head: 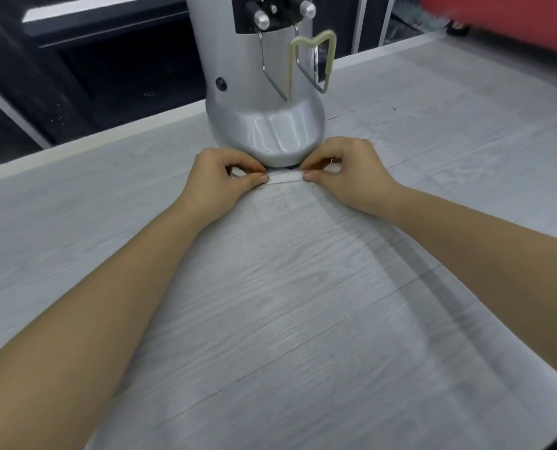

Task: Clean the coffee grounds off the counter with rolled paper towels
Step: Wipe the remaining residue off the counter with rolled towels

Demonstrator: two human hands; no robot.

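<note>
We see the rolled paper towel [285,179] lying as a thin white strip on the counter [303,287], stretched crosswise right at the foot of the coffee grinder [264,125], just beside the rounded front lip of its silver base. Our left hand [220,178] pinches the strip's left end, thumb and curled fingers closed on the paper, and our right hand [345,172] pinches the right end in the same way, so the towel runs between the two thumbs. Both hands rest low on the pale grey wood-grain surface, knuckles nearly touching the grinder's base on either side. A few dark specks lie on the counter just below the left thumb; we cannot tell whether they are grounds. On the grinder's front, a wire fork [306,63] partly sleeved in yellowish tubing hangs under a black block with two metal knobs. Beyond the counter's far edge stands a dark cabinet [92,60], and a blurred red shape [504,17] fills the upper right corner.
</note>
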